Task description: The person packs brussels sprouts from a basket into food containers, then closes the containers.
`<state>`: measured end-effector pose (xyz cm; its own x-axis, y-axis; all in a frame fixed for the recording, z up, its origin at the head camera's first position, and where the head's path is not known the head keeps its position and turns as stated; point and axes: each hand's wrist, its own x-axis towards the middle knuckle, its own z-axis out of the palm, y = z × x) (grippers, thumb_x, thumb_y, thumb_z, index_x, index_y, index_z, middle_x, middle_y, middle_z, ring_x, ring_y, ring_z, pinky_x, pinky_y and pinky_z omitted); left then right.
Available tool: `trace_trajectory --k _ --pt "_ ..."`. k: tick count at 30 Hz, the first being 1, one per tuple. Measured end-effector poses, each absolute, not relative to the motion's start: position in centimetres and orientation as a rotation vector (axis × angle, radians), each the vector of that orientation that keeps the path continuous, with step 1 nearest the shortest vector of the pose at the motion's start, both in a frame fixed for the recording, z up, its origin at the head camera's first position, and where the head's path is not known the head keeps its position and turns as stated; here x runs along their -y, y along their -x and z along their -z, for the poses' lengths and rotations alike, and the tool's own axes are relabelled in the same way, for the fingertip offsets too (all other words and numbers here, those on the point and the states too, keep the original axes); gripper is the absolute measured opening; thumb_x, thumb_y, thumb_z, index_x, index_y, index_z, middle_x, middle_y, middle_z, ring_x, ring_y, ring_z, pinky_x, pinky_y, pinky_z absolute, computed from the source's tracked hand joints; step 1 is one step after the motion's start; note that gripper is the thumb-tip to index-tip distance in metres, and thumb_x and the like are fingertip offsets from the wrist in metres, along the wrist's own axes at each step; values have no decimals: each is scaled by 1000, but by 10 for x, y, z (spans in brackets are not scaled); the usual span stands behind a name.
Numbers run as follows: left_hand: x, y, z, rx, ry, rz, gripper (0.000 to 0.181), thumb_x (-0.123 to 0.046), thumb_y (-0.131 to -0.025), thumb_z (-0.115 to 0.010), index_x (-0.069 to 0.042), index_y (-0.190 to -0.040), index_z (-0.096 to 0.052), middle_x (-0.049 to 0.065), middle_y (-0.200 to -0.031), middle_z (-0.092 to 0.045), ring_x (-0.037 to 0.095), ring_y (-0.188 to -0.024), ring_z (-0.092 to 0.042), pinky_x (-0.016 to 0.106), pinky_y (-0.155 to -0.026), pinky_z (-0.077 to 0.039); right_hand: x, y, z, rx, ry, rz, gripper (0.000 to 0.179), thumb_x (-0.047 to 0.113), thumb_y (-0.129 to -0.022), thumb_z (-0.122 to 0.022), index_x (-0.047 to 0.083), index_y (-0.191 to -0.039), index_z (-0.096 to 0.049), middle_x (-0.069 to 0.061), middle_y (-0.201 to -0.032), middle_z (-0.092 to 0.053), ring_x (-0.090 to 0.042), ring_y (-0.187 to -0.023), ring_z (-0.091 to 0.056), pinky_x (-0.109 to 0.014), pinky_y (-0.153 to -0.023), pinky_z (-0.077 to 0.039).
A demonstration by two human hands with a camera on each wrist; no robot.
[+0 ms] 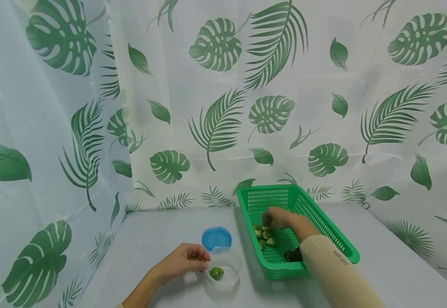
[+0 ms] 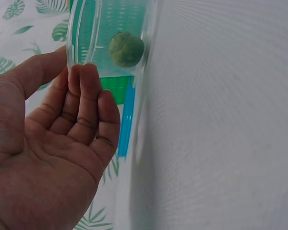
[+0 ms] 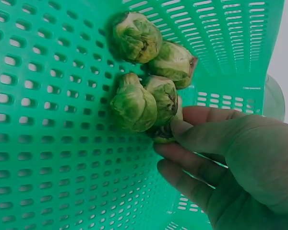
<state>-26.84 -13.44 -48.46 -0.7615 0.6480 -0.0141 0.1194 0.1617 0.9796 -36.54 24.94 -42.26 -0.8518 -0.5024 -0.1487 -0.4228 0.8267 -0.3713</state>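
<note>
My left hand (image 1: pixel 186 261) is at the left side of a clear plastic container (image 1: pixel 234 280); its loosely bent fingertips touch or nearly touch the rim. A single green Brussels sprout (image 2: pixel 126 49) lies inside the container. My right hand (image 1: pixel 279 218) reaches into a green perforated basket (image 1: pixel 285 266). Thumb and fingers there pinch a Brussels sprout (image 3: pixel 164 139), mostly hidden behind the thumb and the other sprouts. Several more Brussels sprouts (image 3: pixel 134 103) lie grouped beside it on the basket's floor.
A blue lid (image 1: pixel 216 238) lies flat behind the clear container, left of the basket. Inside the basket, near the right forearm, is a dark object (image 1: pixel 293 256), partly covered by the sleeve. A leaf-patterned curtain (image 1: pixel 216 128) hangs behind the pale tabletop (image 1: pixel 158 231).
</note>
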Motion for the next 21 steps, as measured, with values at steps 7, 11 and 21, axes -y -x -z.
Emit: trace_trajectory --k 7,11,21 --pt "134 267 484 -2004 -729 -1642 31 -9 -99 -69 14 -118 -64 0 -94 -71 14 -86 -66 28 -79 -58 -249 365 424 -2786 695 502 4 3 -96 -72 4 -100 -72 -8 -101 -71 -25 -95 -67 -44 -83 -58" --pt "134 268 485 -2005 -732 -1641 32 -10 -99 -70 14 -119 -64 0 -94 -71 13 -86 -66 27 -79 -57 -249 365 424 -2788 692 498 4 8 -98 -71 4 -99 -71 -7 -101 -71 -26 -96 -68 -47 -85 -58" --pt "134 268 486 -2007 -737 -1637 31 -10 -99 -69 13 -119 -64 -1 -95 -71 12 -86 -67 28 -80 -58 -249 369 423 -2794 737 563 6 0 -99 -65 5 -101 -68 -5 -99 -67 -21 -92 -64 -41 -77 -56"
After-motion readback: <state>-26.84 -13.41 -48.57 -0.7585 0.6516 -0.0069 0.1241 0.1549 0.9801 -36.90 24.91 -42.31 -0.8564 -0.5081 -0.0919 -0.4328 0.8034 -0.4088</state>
